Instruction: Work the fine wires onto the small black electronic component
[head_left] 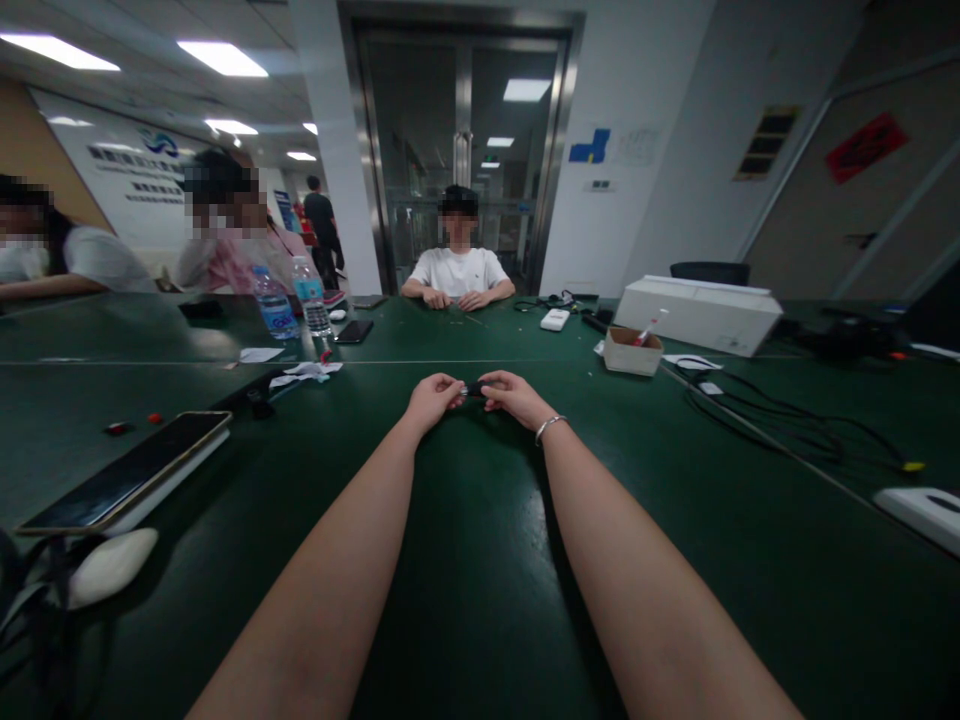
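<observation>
Both arms reach forward over the green table [480, 560]. Between my hands is a small black object with a silvery end [473, 388]; its kind is too small to make out. My left hand [437, 402] pinches its silvery left end. The black right end is gripped in the fingers of my right hand [517, 397], which has a silver bangle [550, 428] at the wrist. Fingers cover part of the object.
To the left lie a phone [142, 470], a white mouse [112, 568] and crumpled paper [307, 373]; two water bottles [311, 298] stand farther back. On the right are a small box [632, 352], a white carton [697, 315] and black cables [787, 410]. A person [459, 265] sits opposite.
</observation>
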